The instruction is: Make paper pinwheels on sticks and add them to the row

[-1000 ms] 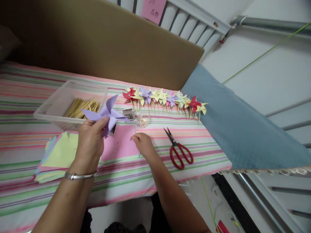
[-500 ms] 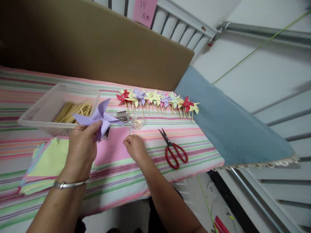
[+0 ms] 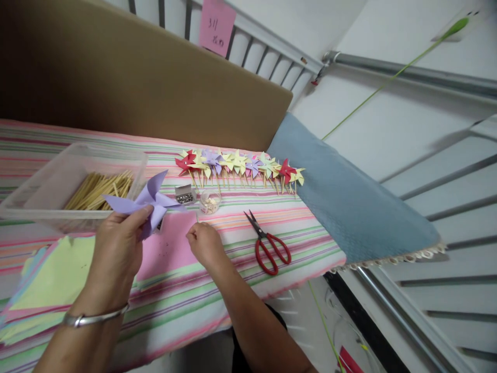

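Left hand [image 3: 116,243] pinched onto purple paper pinwheel [image 3: 149,199], held above pink sheet [image 3: 166,248]; right hand [image 3: 204,243] fingers closed on apparent thin pin [image 3: 196,217]; judged step: pinning vanes; calls for tip meeting pinwheel centre.

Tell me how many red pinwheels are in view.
2. One red pinwheel is at the left end of the row on the cloth; the other is near its right end. Overlap may hide others.
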Tool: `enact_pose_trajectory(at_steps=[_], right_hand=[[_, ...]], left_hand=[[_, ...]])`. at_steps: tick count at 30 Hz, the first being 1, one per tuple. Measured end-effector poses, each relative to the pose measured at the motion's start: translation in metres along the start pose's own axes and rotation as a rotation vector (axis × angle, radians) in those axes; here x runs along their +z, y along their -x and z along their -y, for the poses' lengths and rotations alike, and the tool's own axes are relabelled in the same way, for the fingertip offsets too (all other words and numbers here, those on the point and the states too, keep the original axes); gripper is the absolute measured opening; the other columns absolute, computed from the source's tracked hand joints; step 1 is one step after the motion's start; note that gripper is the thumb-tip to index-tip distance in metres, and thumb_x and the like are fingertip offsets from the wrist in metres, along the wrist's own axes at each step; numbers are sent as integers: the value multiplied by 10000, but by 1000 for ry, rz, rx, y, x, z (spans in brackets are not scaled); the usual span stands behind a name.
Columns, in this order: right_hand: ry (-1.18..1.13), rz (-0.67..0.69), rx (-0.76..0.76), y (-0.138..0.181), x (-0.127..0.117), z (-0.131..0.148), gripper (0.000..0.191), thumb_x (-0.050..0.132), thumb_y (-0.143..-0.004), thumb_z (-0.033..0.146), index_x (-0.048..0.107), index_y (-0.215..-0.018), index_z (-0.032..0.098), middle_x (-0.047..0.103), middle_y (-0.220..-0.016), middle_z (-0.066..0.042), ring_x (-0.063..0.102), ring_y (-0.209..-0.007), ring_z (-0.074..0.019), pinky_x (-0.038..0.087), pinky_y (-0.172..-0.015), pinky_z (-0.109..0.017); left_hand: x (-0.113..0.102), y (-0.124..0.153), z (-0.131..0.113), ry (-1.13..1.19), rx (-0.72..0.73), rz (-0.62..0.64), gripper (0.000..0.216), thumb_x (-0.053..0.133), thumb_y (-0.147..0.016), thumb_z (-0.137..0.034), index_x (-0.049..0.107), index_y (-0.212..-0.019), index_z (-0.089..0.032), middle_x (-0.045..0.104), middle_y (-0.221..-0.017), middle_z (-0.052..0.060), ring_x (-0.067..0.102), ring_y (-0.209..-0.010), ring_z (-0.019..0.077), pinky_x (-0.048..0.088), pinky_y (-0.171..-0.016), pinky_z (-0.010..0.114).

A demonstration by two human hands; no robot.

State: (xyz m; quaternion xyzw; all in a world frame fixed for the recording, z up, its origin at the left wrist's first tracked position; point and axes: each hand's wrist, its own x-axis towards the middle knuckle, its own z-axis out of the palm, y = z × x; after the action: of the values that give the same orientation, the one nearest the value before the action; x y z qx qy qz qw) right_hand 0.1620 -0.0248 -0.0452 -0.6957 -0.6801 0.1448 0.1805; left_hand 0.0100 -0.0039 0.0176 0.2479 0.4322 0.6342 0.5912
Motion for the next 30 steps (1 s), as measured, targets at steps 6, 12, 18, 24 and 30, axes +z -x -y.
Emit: enact_pose_trajectory(at_steps=[6,12,18,24,30], right_hand=[[23,17,-36,2,0,2,142,529,-782,112,650,-749,180,660,-792,-63,605,-790,-180,415,-662,-259],[27,24,-169,7,0,8,230,514,-777,75,666,-911,186,671,-911,-64,604,-874,-183,437,-752,-261],[3,70,-155,8,-5,11,273,505,-795,61,663,-998,154,687,-941,-80,608,-892,-187,439,-795,-262],[0,116,-116,6,-4,10,220,529,-789,52,698,-870,168,680,-895,-82,606,-868,-184,432,-765,-258],[-24,102,-97,7,-1,9,222,532,-772,33,688,-863,161,671,-887,-90,603,-846,-194,424,-740,-269]], left_hand=[[-2,-2,2,6,-11,-12,184,767,-549,-149,595,-610,-133,579,-558,-33,507,-524,100,358,-509,243],[1,1,0,2,9,-7,174,760,-563,-161,622,-667,-139,606,-614,-21,530,-554,105,376,-517,236],[4,5,-1,9,13,13,146,746,-543,-161,634,-635,-145,603,-583,-23,517,-525,97,360,-485,220],[1,2,5,-16,4,34,139,747,-553,-178,656,-654,-148,623,-600,-19,522,-527,101,375,-527,232],[0,1,9,-62,-36,40,209,763,-552,-212,690,-734,-140,655,-658,-3,545,-578,106,400,-582,231]])
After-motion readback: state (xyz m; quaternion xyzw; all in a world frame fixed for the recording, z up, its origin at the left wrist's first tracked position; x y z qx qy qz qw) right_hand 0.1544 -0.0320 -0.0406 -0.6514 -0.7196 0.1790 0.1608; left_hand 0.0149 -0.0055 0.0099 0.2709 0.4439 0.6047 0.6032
